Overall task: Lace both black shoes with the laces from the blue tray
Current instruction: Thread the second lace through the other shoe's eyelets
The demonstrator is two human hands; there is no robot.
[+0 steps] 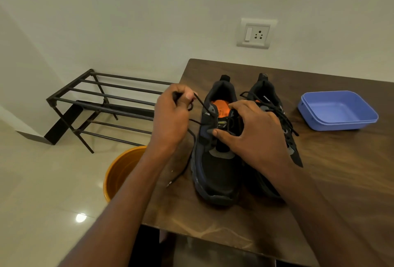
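Head view: two black shoes stand side by side on the dark wood worktop (319,181), toes toward the camera. The left shoe (215,173), with an orange insole showing in its opening, sits just beside the right shoe (275,104), sides close or touching; cannot tell which. The left hand (170,117) is raised off the left side of the left shoe, fingers curled around a black lace (200,102). One stretch of this lace runs taut from the fist down to the shoe's upper eyelets; another stretch hangs below the hand and trails over the worktop's left edge, its tip lying near the shoe's toe. The right hand (249,130) rests on top of the left shoe at the tongue, thumb and index finger pressed on the eyelet area; whether they pinch the lace there cannot be told. The right shoe carries a second lace (277,113) crossing through its eyelets, loose ends lying over its top. The blue tray (339,115) stands on the worktop to the right, well apart from the shoes, nothing visible in it. Off the worktop: a black metal rack (102,104) on the tiled floor by the wall, an orange bucket (121,170) beside the worktop's left edge, a wall socket (254,33) above.
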